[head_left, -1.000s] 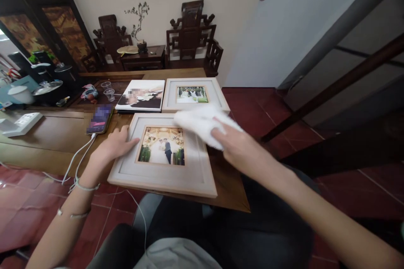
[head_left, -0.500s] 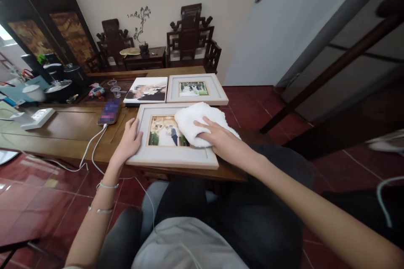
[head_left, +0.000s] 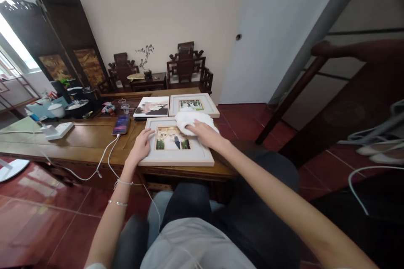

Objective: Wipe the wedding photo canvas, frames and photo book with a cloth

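Observation:
A pale picture frame (head_left: 176, 159) with a wedding photo lies face up along the front edge of the wooden table. My left hand (head_left: 140, 147) steadies it, fingers closed over its left edge. In my right hand (head_left: 206, 133) is a fluffy white cloth (head_left: 189, 118), bunched under the fingers at the frame's upper right corner. The cloth covers that corner and overlaps the near edge of a second picture frame (head_left: 212, 111) behind. To the left of that second frame lies a white-edged photo panel (head_left: 154, 111), partly blurred out.
A phone (head_left: 121, 125) with a white charging cable lies left of the frame. Farther left are a white power strip (head_left: 59, 131), clear cups (head_left: 125, 107) and a dark pot. A dark wooden chair (head_left: 344, 50) stands at right.
My right hand has pushed the cloth away toward the back of the frame, nearer its upper edge. The left hand still keeps to the left edge. The head view has tilted upward.

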A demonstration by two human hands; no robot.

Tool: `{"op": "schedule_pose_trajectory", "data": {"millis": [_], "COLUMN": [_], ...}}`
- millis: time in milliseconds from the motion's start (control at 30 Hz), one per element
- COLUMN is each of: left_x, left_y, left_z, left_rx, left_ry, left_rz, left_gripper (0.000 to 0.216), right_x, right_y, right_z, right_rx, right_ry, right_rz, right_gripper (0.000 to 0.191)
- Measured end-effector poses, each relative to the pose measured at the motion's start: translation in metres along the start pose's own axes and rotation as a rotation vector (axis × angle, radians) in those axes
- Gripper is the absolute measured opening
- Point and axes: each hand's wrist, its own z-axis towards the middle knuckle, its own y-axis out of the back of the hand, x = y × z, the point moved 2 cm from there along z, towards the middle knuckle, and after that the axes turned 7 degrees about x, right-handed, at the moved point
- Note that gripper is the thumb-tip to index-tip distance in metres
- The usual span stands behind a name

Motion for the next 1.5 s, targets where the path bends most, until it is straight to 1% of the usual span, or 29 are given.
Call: {"op": "schedule_pose_trajectory", "data": {"millis": [33, 100, 167, 300, 400, 467, 533, 700, 800, 867, 933, 1000, 1067, 1133, 1233, 1267, 1333, 1400, 1500], "left_x": [0.000, 0.001, 0.002, 0.005, 0.007, 0.008, 0.008, 0.009, 0.010, 0.010, 0.010, 0.012, 0.014, 0.016, 0.020, 0.021, 0.023, 0.024, 0.022], "left_y": [0.000, -0.001, -0.003, -0.005, -0.005, -0.004, -0.004, -0.005, -0.006, -0.007, -0.008, -0.009, -0.011, -0.013, -0.015, -0.015, -0.016, -0.015, -0.013], "left_z": [0.000, 0.000, 0.000, 0.003, 0.005, 0.006, 0.006, 0.005, 0.006, 0.007, 0.008, 0.008, 0.009, 0.008, 0.008, 0.008, 0.008, 0.009, 0.009], "left_rx": [-0.001, -0.009, -0.019, 0.003, 0.033, 0.057, 0.081, 0.101, 0.118, 0.125, 0.129, 0.127, 0.120, 0.104, 0.101, 0.100, 0.092, 0.075, 0.053], "left_ry": [-0.004, 0.001, 0.012, 0.030, 0.031, 0.024, 0.015, 0.010, 0.015, 0.015, 0.012, 0.014, 0.008, 0.002, -0.015, -0.022, -0.034, -0.038, -0.027], "left_rz": [-0.005, -0.013, -0.015, -0.026, -0.029, -0.027, -0.024, 0.008, 0.026, 0.034, 0.034, 0.027, 0.026, 0.016, -0.012, -0.021, -0.034, -0.046, -0.082], "left_gripper": [0.053, 0.053, 0.053, 0.052, 0.055, 0.055, 0.055, 0.050, 0.047, 0.047, 0.049, 0.049, 0.048, 0.047, 0.045, 0.044, 0.042, 0.041, 0.041], "right_x": [0.006, 0.017, 0.030, 0.054, 0.058, 0.050, 0.036, 0.003, -0.004, -0.001, 0.009, 0.024, 0.043, 0.062, 0.082, 0.086, 0.093, 0.101, 0.119], "right_y": [-0.002, -0.003, -0.003, 0.003, 0.007, 0.008, 0.008, 0.005, -0.004, -0.010, -0.012, -0.007, 0.006, 0.024, 0.045, 0.048, 0.049, 0.044, 0.032], "right_z": [-0.002, -0.014, -0.036, -0.081, -0.092, -0.086, -0.071, -0.012, 0.014, 0.017, 0.006, -0.018, -0.048, -0.079, -0.108, -0.111, -0.105, -0.088, -0.052], "right_rx": [0.026, 0.033, 0.031, 0.084, 0.105, 0.077, 0.043, 0.004, 0.000, 0.013, 0.045, 0.102, 0.174, 0.241, 0.289, 0.290, 0.284, 0.278, 0.241], "right_ry": [0.006, -0.006, -0.013, 0.048, 0.063, 0.042, 0.005, -0.048, -0.063, -0.068, -0.064, -0.048, -0.009, 0.036, 0.073, 0.077, 0.088, 0.130, 0.248], "right_rz": [-0.007, -0.005, 0.010, 0.022, 0.052, 0.089, 0.129, 0.130, 0.062, 0.018, -0.004, -0.006, 0.011, 0.043, 0.060, 0.057, 0.052, 0.057, 0.072], "right_gripper": [0.067, 0.068, 0.070, 0.076, 0.080, 0.081, 0.081, 0.075, 0.078, 0.078, 0.077, 0.075, 0.073, 0.075, 0.078, 0.077, 0.073, 0.065, 0.053]}}
